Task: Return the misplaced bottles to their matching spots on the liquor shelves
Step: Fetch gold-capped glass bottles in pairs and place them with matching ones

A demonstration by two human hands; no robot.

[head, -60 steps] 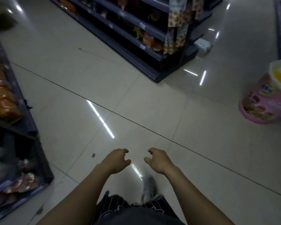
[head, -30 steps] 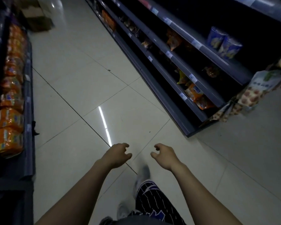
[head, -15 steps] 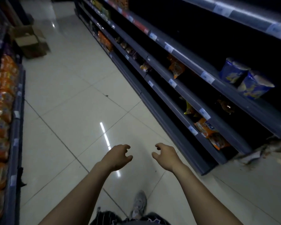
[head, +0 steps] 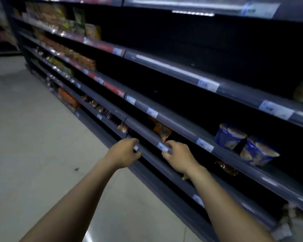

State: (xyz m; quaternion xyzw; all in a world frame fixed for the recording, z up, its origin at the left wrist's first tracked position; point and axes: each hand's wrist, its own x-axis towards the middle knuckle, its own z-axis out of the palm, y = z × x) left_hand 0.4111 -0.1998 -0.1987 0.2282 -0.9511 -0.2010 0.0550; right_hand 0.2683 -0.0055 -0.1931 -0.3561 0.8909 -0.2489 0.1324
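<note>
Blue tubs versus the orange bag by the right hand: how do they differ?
The blue tubs are rigid and round; the orange bag is a soft, crinkled pouch. The tubs sit as a pair one shelf higher and further right; the bag lies just above the right hand. Both are packaged food, neither a bottle.

Left hand and right hand — empty, loosely curled — before dim snack shelves.

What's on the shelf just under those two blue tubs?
Under the blue tubs, one small brownish packet lies at the front of the lower shelf. Further back that shelf is in deep shadow, so anything there cannot be seen.
</note>
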